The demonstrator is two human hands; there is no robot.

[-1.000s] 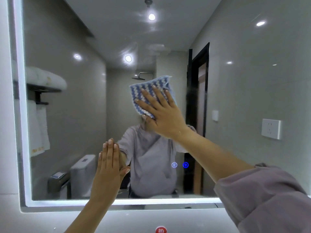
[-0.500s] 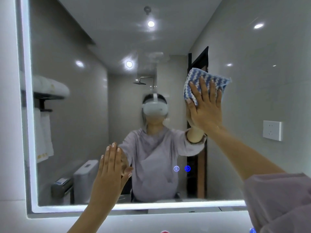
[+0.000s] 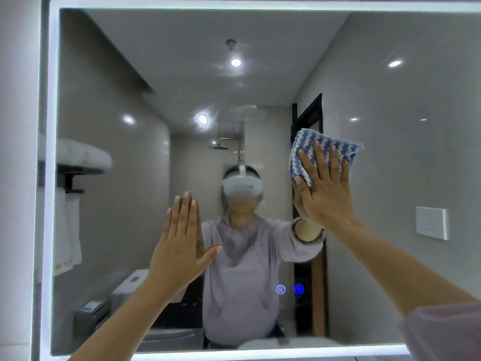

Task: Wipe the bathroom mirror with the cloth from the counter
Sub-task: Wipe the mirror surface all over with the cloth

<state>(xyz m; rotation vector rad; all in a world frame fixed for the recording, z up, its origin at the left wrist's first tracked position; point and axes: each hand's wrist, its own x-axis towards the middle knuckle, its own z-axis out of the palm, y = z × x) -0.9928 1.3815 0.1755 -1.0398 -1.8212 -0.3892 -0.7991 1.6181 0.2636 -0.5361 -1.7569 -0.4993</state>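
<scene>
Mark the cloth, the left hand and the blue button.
cloth (image 3: 304,142): head view, striped upper-left part.
left hand (image 3: 179,246): head view, back of the hand.
blue button (image 3: 299,289): head view, its glowing centre.

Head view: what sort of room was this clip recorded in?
A bathroom, almost certainly. The lit-edged mirror reflects a shower head, a toilet and towels hanging from a wall rack.
</scene>
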